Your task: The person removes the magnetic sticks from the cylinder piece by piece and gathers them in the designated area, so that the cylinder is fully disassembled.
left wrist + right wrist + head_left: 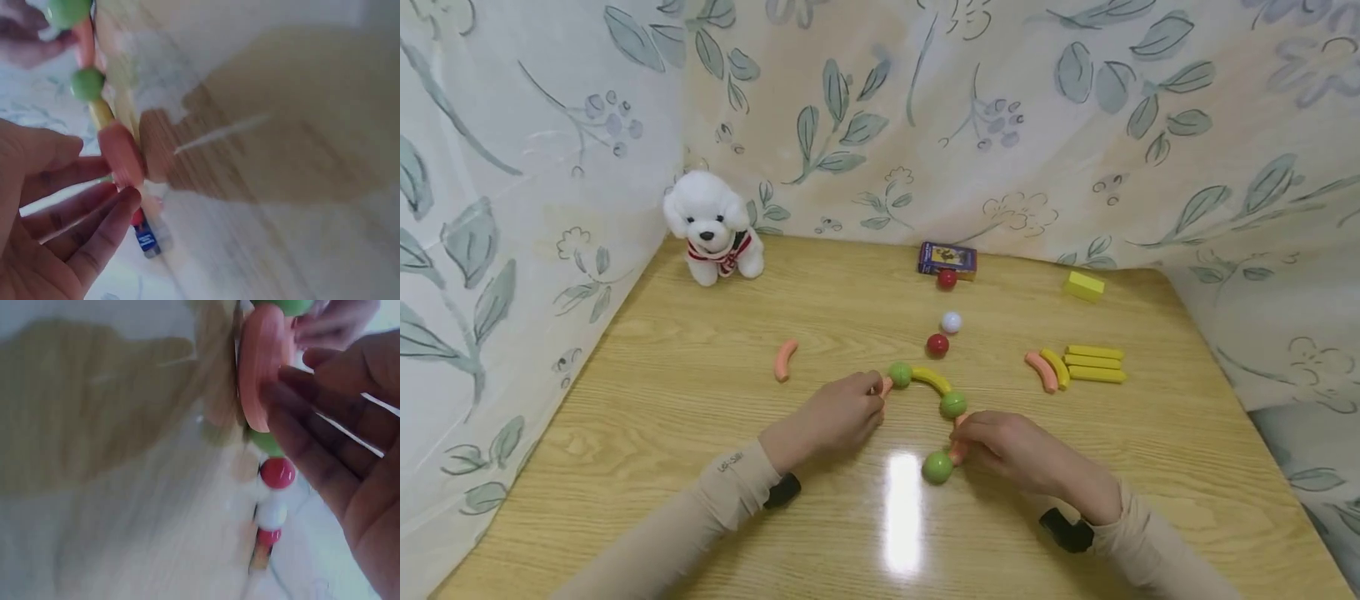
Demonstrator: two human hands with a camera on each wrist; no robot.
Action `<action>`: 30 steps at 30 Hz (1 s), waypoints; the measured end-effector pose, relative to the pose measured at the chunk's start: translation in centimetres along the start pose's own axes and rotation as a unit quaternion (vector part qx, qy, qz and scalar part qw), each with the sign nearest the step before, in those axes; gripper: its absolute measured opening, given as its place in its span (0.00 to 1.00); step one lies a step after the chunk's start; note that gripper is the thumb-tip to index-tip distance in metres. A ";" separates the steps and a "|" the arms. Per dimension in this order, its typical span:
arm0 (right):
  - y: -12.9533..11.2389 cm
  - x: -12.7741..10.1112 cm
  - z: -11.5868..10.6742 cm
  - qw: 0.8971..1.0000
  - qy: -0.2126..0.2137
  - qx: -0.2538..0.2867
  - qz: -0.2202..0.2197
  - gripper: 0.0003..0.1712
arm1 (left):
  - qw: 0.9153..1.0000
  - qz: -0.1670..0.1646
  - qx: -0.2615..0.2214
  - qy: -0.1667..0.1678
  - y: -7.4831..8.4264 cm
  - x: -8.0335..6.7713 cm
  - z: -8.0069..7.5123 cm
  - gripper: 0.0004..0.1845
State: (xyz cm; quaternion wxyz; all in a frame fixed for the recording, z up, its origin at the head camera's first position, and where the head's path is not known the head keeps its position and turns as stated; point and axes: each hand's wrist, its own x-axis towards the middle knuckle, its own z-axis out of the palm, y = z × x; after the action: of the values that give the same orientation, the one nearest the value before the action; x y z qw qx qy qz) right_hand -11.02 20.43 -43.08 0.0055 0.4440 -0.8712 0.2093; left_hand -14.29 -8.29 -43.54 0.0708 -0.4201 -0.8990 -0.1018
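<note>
The left hand (838, 414) pinches a pink curved piece (122, 156) at the far left end of a bendy chain on the table (647, 433). The right hand (1011, 446) pinches another pink piece (262, 365) at the near end, beside a green ball (937, 467). Between them sit two green balls and a yellow piece (931, 379). It seems best to push the ends in gently and keep the chain flat, so the balls do not roll.
</note>
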 end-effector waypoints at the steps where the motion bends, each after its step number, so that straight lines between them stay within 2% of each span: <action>1: -0.4 0.2 0.0 1.000 -0.005 0.018 -0.001 0.10 | 1.000 -0.010 -0.007 0.002 -0.2 0.1 0.0 0.09; 3: -1.0 0.7 0.0 0.999 -0.005 0.033 0.007 0.10 | 0.999 -0.027 -0.026 0.004 -0.4 0.5 -0.1 0.09; 5: -1.3 1.4 -0.1 0.999 0.017 0.021 0.021 0.12 | 0.998 -0.042 -0.037 0.017 -0.5 0.9 -0.1 0.09; 9: -0.6 3.6 -0.2 0.994 0.084 -0.054 0.048 0.15 | 0.994 -0.084 -0.050 0.039 -0.6 1.9 0.0 0.10; 11: 0.0 4.8 0.0 0.990 0.105 -0.083 0.047 0.17 | 0.992 -0.110 -0.054 0.035 -0.6 2.4 0.1 0.11; 13: 0.5 5.9 0.5 0.988 0.108 -0.105 0.045 0.19 | 0.989 -0.132 -0.062 0.022 -0.6 2.8 0.4 0.12; 16: 1.1 7.1 1.5 0.984 0.098 -0.141 0.045 0.21 | 0.989 -0.138 -0.061 0.012 -0.5 3.3 0.9 0.15; 20: 1.6 8.0 2.5 0.976 0.092 -0.191 0.051 0.21 | 0.990 -0.132 -0.047 0.027 -0.2 3.6 1.3 0.21; 22: 1.7 8.3 2.7 0.973 0.095 -0.206 0.053 0.19 | 0.988 -0.141 -0.044 0.034 0.0 3.7 1.3 0.22; 26: 1.9 8.6 2.6 0.968 0.100 -0.224 0.054 0.14 | 0.983 -0.179 -0.044 0.024 0.1 3.7 1.1 0.18; 30: 2.3 8.3 2.2 0.968 0.097 -0.222 0.060 0.16 | 0.975 -0.214 -0.049 0.021 -0.4 2.6 0.2 0.16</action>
State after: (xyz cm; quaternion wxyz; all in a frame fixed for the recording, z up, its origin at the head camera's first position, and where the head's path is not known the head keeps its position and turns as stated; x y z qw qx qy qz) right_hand -17.43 14.35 -44.29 0.1754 0.3566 -0.9161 0.0528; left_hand -16.24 -6.53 -43.18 0.0453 -0.2187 -0.9602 -0.1676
